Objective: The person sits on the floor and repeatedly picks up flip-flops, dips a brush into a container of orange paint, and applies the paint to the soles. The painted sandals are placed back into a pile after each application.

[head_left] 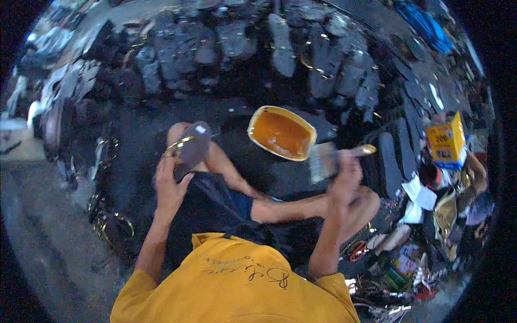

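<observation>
My left hand (171,185) is closed around a dark sandal (195,148) with a gold strap, raised over my bent left knee. A small white patch shows near the top of that sandal. My right hand (347,175) grips a wide flat brush (323,162), smeared by motion, its bristles pointing left. Just beyond the brush stands a yellow-rimmed tub (251,129) holding an orange liquid (283,132). The bristles are close to the tub's right end; whether they touch it, I cannot tell.
Several dark soles or sandals (281,46) lie in an arc on the far side. Gold-strapped pieces (110,218) sit at the left. On the right are a yellow box (446,142), red-handled scissors (356,250), white scraps (420,196) and clutter. Blue sheeting (428,27) lies far right.
</observation>
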